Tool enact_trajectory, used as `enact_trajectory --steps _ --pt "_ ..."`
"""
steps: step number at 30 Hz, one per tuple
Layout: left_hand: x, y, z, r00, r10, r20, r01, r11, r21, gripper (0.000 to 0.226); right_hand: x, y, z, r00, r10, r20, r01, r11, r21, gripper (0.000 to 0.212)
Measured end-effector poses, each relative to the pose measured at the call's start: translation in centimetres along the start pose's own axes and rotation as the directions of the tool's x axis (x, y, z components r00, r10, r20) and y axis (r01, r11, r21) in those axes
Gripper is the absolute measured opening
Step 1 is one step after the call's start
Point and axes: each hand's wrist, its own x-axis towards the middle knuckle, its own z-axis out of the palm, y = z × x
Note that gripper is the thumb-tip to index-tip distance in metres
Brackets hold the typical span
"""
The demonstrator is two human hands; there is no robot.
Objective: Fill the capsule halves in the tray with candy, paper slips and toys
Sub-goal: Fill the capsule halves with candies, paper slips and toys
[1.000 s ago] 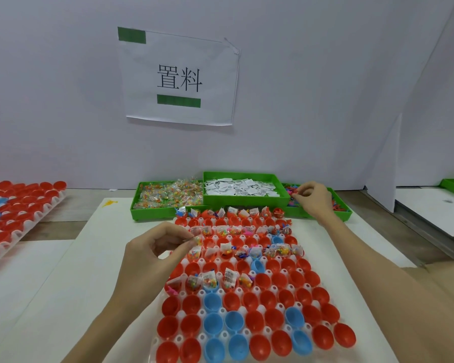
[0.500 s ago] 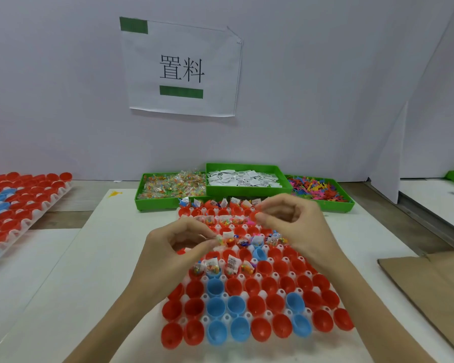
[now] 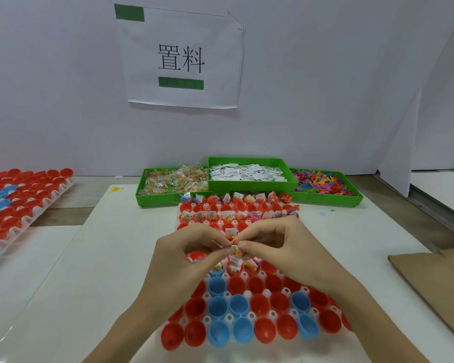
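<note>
- Right at frame centre, the left hand point(image 3: 184, 255) and right hand point(image 3: 281, 247) meet fingertip to fingertip, both pinching one small candy packet point(image 3: 236, 250) above the capsule tray point(image 3: 247, 305).
- Behind stand three green bins — candy point(image 3: 172, 183), paper slips point(image 3: 247, 172), toys point(image 3: 323, 182).
- Left edge: a second capsule tray point(image 3: 19, 203); lower right, cardboard point(image 3: 435, 273).
- Wall sign point(image 3: 180, 58), upper centre, reads "置料".

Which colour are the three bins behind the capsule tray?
Green bins, best seen in the head view.

Pale lilac wall point(image 3: 325, 87), taped paper sign point(image 3: 181, 58) with green bars, white tabletop point(image 3: 63, 297), cardboard sheet point(image 3: 435, 279) at right
</note>
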Motion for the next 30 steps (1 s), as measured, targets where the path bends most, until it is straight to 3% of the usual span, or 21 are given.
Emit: enact_trajectory --steps 6,16,23,30 --pt "0.9 1.0 2.2 0.998 0.033 0.054 -0.034 0.999 0.011 0.015 -0.9 -0.4 -3.4 0.990 0.082 0.111 -0.078 0.996 -0.040 0.014" --pt "5.0 0.0 5.8 0.943 0.051 0.329 -0.123 0.972 0.202 0.010 -1.6 1.6 -6.3 0.940 0.301 0.160 -0.302 0.953 -0.020 0.014" --pt "5.5 -0.2 4.9 0.912 0.001 0.410 -0.122 0.955 0.270 0.013 -1.2 2.4 -4.8 0.950 0.304 0.072 -0.298 0.951 -0.085 0.018" --pt "6.0 0.6 4.8 0.835 0.012 0.551 -0.292 0.858 0.423 0.008 -0.9 2.2 -3.6 0.947 0.319 -0.018 -0.313 0.915 -0.256 0.023"
